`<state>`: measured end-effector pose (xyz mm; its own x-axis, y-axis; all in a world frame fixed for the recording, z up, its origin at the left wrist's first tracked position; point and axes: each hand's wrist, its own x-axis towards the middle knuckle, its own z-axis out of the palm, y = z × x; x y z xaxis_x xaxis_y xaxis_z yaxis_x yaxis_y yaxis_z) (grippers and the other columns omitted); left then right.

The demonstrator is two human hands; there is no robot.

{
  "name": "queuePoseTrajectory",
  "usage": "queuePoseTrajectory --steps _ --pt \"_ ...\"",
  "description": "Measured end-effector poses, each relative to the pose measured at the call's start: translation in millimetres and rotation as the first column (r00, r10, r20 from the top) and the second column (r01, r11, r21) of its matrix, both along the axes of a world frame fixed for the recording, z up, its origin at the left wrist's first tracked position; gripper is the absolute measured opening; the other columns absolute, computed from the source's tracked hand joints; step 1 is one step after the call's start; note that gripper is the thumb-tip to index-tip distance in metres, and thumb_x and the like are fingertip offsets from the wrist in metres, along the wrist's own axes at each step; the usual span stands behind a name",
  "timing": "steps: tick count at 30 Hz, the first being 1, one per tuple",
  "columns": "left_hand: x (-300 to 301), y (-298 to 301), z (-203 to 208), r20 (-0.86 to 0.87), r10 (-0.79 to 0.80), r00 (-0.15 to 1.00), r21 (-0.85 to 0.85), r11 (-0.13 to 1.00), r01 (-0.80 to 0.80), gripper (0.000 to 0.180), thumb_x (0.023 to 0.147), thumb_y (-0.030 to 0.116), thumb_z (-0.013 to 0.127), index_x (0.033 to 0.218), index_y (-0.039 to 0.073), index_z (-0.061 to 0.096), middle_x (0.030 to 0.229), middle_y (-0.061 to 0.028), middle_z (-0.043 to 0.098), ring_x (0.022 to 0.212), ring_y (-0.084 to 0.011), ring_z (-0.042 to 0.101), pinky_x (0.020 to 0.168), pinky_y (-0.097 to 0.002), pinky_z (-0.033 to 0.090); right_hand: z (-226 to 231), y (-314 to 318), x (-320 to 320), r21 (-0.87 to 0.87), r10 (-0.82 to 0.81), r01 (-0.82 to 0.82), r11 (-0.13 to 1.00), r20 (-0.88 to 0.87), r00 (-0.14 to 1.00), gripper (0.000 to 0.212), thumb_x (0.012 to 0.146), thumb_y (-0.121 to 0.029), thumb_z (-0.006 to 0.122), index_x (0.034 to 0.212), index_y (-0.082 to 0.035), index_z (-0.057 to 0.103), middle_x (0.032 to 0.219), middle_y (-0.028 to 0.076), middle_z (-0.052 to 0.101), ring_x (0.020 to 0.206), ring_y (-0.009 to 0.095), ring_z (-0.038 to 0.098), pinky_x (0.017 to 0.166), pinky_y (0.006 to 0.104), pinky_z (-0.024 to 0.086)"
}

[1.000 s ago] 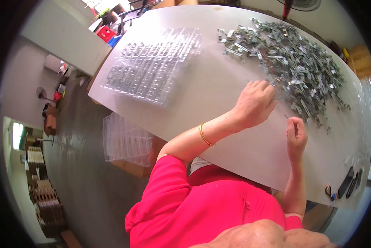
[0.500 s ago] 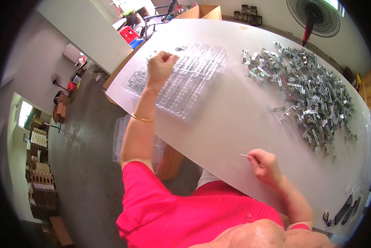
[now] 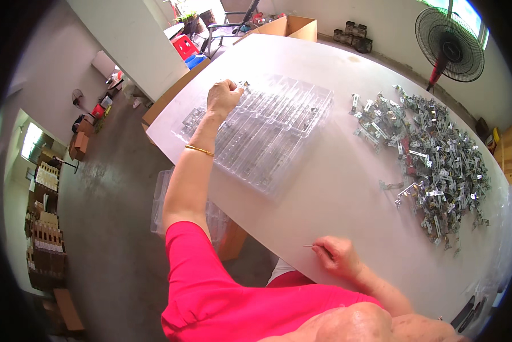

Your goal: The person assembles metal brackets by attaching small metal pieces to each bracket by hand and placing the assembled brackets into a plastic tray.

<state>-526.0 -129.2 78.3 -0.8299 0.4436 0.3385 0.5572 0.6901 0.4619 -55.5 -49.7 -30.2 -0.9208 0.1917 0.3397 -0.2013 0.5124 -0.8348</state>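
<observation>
My left hand point(image 3: 223, 98) is closed in a pinch over the far left part of a clear plastic tray point(image 3: 278, 185). A small metal bracket point(image 3: 243, 85) shows at its fingertips. The tray has long narrow compartments, some with metal parts in them, and a second clear tray section point(image 3: 301, 134) overlaps its far side. Low over the near table edge, my right hand point(image 3: 337, 255) is closed around a thin metal rod point(image 3: 308, 245), whose tip points left.
A large heap of metal brackets point(image 3: 438, 165) covers the table's point(image 3: 336, 194) right side. More brackets point(image 3: 193, 118) lie left of the tray. Clear trays point(image 3: 160, 199) stand below the table's left edge. A fan point(image 3: 450, 45) stands behind; dark tools point(image 3: 467, 313) lie near right.
My right hand has moved left and nearer to me with the rod. My left hand stays over the tray, with a bracket now showing at its fingertips. The whole view has shifted slightly.
</observation>
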Motion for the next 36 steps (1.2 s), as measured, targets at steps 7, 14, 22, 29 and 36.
queuePoseTrajectory --steps 7,14,22,29,36 --pt "-22 21 -19 -0.061 0.026 0.998 -0.129 0.991 -0.034 0.031 0.077 0.035 0.076 0.086 0.005 0.074 0.083 -0.0177 0.073 0.085 -0.0331 0.071 0.081 -0.0416 0.055 0 2 -1 0.036 0.023 -0.024 0.999 0.02 1.0 0.007 0.086 -0.006 0.072 0.091 -0.006 0.066 0.079 0.011 0.067 0.065 0.029 0.065 0.057 0.0369 0.052" --pt "-25 32 -21 -0.053 0.053 0.997 -0.213 0.975 -0.063 0.03 0.077 0.036 0.075 0.087 0.007 0.075 0.088 -0.0184 0.074 0.089 -0.0335 0.071 0.084 -0.0419 0.054 4 5 -3 0.01 0.04 -0.041 0.999 0.05 0.998 0.007 0.086 -0.006 0.071 0.091 -0.006 0.066 0.08 0.011 0.067 0.065 0.028 0.065 0.057 0.0367 0.051" --pt "-20 27 -23 -0.056 0.058 0.997 -0.225 0.972 -0.069 0.031 0.076 0.036 0.073 0.086 0.007 0.076 0.09 -0.0193 0.074 0.092 -0.0343 0.071 0.085 -0.0423 0.055 3 0 1 0.005 0.037 -0.037 0.999 0.034 0.999 0.007 0.086 -0.007 0.071 0.091 -0.006 0.066 0.079 0.012 0.066 0.065 0.03 0.064 0.057 0.0377 0.051" --pt "-13 19 -15 -0.156 0.013 0.988 -0.177 0.983 -0.04 0.031 0.078 0.035 0.07 0.087 0.005 0.075 0.086 -0.0196 0.073 0.087 -0.0356 0.072 0.081 -0.044 0.055 -5 -1 2 -0.008 0.03 -0.03 1.0 0.001 1.0 0.008 0.084 -0.004 0.071 0.091 -0.004 0.067 0.079 0.015 0.066 0.067 0.033 0.065 0.058 0.0396 0.052" --pt "147 47 40 -0.183 -0.365 0.913 0.006 0.928 0.372 0.016 0.088 0.016 0.069 0.092 0.001 0.072 0.089 -0.0119 0.069 0.079 -0.0235 0.065 0.075 -0.0352 0.052 -12 6 1 -0.073 0.016 -0.02 0.997 -0.053 0.998 0.008 0.092 -0.011 0.066 0.098 -0.006 0.064 0.085 0.013 0.066 0.074 0.034 0.064 0.064 0.0421 0.052"
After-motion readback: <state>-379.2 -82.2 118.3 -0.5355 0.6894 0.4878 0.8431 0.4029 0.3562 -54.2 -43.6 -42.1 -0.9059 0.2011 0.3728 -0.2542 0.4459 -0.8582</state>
